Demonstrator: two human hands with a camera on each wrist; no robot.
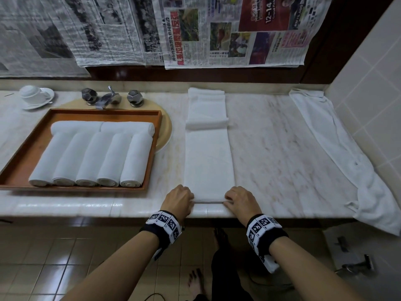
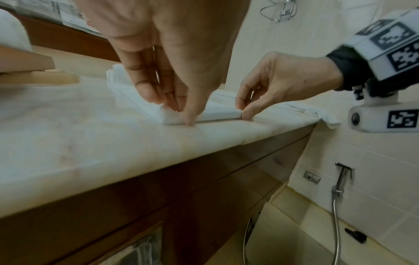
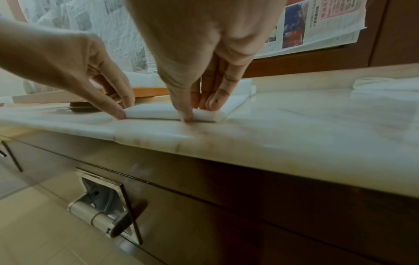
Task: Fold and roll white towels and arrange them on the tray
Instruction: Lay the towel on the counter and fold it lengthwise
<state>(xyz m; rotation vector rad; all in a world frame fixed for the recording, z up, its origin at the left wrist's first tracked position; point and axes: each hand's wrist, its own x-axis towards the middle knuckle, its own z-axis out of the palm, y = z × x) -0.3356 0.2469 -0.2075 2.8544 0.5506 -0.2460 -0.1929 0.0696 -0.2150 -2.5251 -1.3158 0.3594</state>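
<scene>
Seven rolls (image 1: 91, 157) packed in tray (image 1: 26, 161) at 9 o'clock, left hand (image 1: 179, 199) and right hand (image 1: 239, 199) pinching towel's (image 1: 209, 161) near end (rolling barely begun), another towel (image 1: 338, 153) waiting at 3 o'clock.

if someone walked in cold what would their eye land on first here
Probably the two hands at the near edge of the pale marble counter: the left hand and right hand each pinch a near corner of a long folded white towel strip. Next, the brown wooden tray to the left holds seven rolled white towels, with colourful newspaper sheets hanging behind.
</scene>
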